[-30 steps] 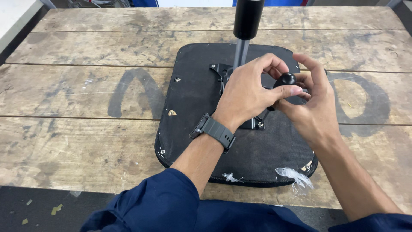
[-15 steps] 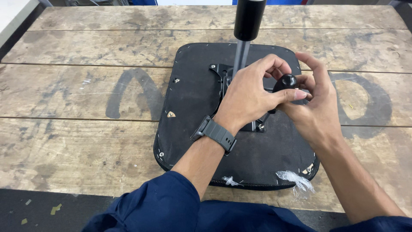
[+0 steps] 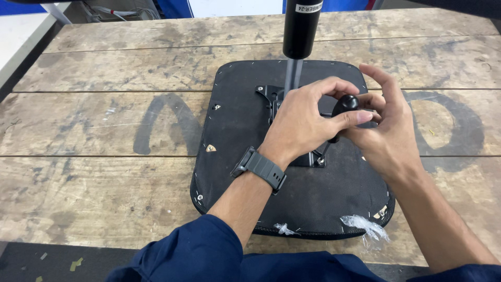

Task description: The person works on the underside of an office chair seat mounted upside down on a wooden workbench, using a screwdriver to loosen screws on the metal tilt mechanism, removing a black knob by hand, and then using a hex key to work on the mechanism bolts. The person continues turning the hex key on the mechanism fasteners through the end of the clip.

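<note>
Over the upturned black seat pan [image 3: 250,203] on the wooden desk [image 3: 104,130]: black lever knob [image 3: 345,103], pinched by left hand [image 3: 300,117] fingers and cupped by right hand [image 3: 389,133]; lever shaft slants down toward the metal mounting plate [image 3: 271,96]. Gas cylinder [image 3: 301,26] upright behind.

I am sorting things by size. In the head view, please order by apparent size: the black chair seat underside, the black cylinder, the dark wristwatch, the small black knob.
1. Black chair seat underside.
2. Black cylinder, though it stands nearer the camera, so unsure.
3. Dark wristwatch.
4. Small black knob, partly hidden by fingers of left hand and right hand.
</note>
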